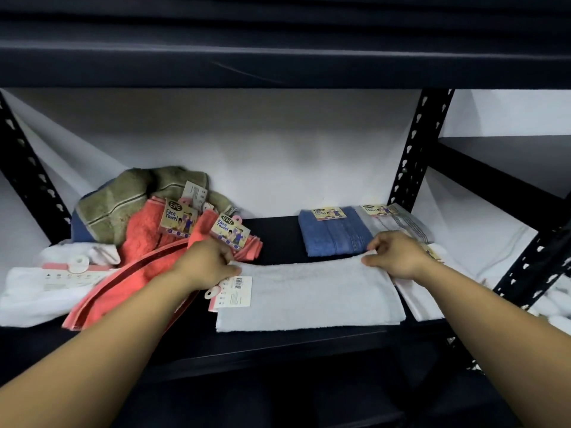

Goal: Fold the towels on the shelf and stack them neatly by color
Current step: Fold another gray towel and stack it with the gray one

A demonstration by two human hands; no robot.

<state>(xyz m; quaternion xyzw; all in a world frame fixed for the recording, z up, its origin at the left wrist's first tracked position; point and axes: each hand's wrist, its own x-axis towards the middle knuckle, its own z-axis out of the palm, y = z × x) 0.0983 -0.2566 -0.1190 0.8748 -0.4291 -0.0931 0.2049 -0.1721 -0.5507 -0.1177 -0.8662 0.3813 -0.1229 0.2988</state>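
On coral towel (145, 242), tags (230, 231) read "ENE Face Towel".

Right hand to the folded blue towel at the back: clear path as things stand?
Probably yes. The blue towel lies flat just behind the right hand, with nothing between them. But that hand now pinches the far edge of the white towel, so it must let go first.
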